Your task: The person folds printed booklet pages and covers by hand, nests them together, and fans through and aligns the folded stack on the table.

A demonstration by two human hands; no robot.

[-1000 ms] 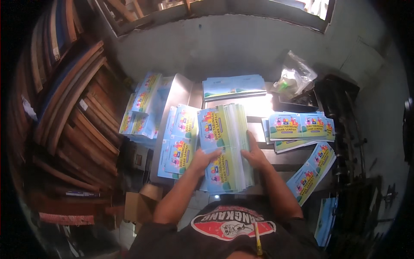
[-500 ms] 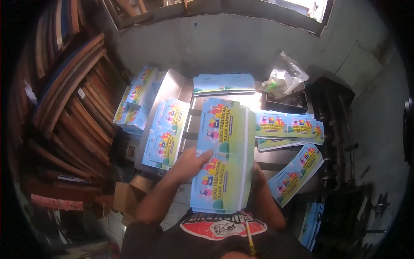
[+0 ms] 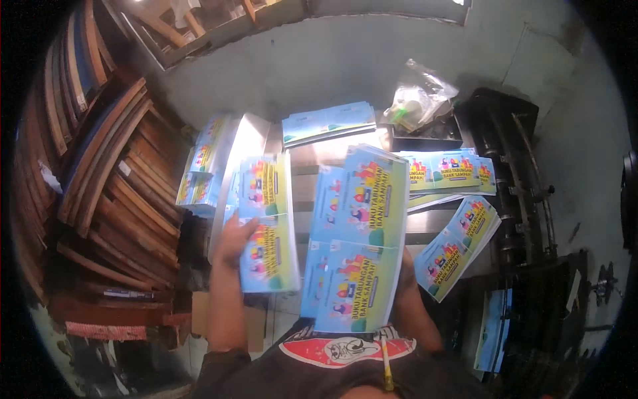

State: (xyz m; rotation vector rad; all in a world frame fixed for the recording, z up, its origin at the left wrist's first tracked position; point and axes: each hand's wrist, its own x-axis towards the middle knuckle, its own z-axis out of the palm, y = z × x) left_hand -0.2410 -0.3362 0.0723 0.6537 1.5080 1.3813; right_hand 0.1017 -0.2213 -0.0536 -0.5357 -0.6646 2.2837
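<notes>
My left hand (image 3: 234, 239) is closed on the left edge of a sheaf of printed covers (image 3: 269, 233), thumb on top. These covers are blue and yellow-green with cartoon figures, two printed on each sheet. A larger stack of the same covers (image 3: 365, 266) is in front of my chest, its sheets stepped sideways so that a blue strip shows on the left. My right hand (image 3: 407, 269) grips this stack at its right edge; most of its fingers are hidden behind the sheets. A gap separates the two bundles.
Another cover pile (image 3: 329, 123) lies at the table's back, with more piles (image 3: 452, 173) and a slanted bundle (image 3: 458, 249) at right. Tall stacks (image 3: 206, 159) stand at left. A plastic bag (image 3: 419, 100) sits on a dark box (image 3: 425, 136). Wooden frames (image 3: 126, 179) lean at far left.
My left hand has left the large stack, moved left, and now grips a separate sheaf. The large stack's sheets have spread sideways. The view has shifted slightly.
</notes>
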